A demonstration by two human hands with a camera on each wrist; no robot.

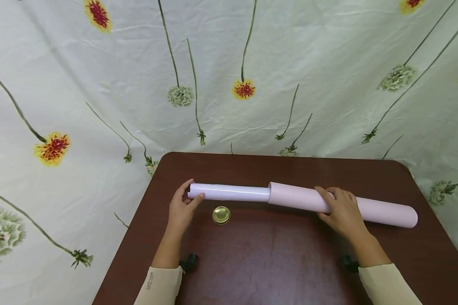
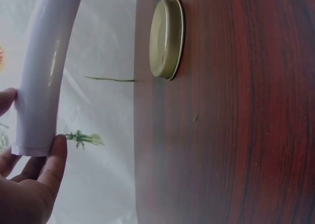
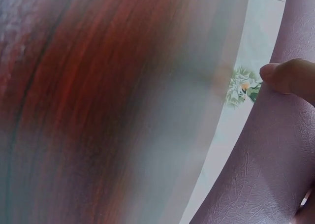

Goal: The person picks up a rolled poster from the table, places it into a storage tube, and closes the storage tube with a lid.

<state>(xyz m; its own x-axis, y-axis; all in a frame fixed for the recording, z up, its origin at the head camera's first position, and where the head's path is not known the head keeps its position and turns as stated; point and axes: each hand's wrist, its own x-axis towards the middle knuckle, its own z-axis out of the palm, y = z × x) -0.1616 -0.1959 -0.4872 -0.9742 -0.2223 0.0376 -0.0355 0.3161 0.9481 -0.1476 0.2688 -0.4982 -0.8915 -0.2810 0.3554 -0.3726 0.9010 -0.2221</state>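
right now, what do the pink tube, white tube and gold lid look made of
Pink tube: perhaps leatherette or textured plastic, low sheen; fine creases show up close. White tube: glossy plastic film or coated paper, can't tell which; bright highlights run along it. Lid: likely metal, shiny gold; its rim and face catch light.

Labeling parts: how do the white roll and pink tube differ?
The white roll is glossy; the pink tube is textured. The roll is narrower, partly inside the wider tube. The left hand holds the roll's outer end; the right hand grips the tube's middle. Both are long cylinders.
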